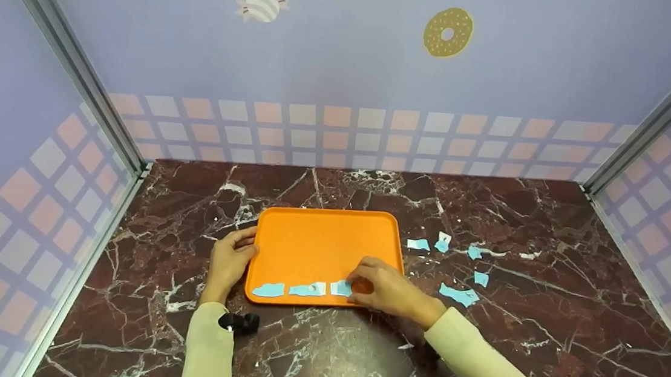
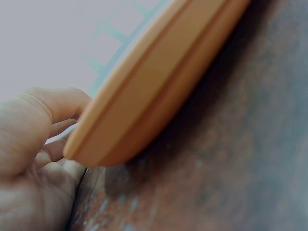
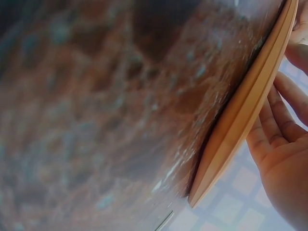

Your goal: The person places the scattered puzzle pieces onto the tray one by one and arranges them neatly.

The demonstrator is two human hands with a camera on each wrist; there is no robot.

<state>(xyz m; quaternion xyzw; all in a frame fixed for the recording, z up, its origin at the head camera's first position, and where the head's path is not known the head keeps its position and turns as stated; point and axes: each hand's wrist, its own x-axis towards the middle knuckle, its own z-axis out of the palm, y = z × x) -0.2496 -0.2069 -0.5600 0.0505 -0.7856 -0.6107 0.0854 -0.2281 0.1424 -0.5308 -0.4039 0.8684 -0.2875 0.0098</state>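
An orange tray (image 1: 325, 242) lies on the marbled table. My left hand (image 1: 230, 261) grips its left rim; in the left wrist view the thumb (image 2: 62, 102) lies over the edge and the other fingers are partly hidden. My right hand (image 1: 388, 285) reaches over the tray's right front corner, thumb and forefinger pinching a small blue-and-white torn paper piece (image 1: 339, 288), whose right end they cover. To its left along the front rim lie a blue-and-white paper strip (image 1: 307, 289) and a blue scrap (image 1: 269, 289). In the right wrist view the tray rim hides the paper.
Several more torn scraps lie right of the tray, among them a long blue piece (image 1: 458, 294), a small blue square (image 1: 481, 279) and a blue-and-white piece (image 1: 418, 244). Patterned walls (image 1: 346, 62) enclose the table at the back and sides. A black device (image 1: 240, 322) sits at the left wrist.
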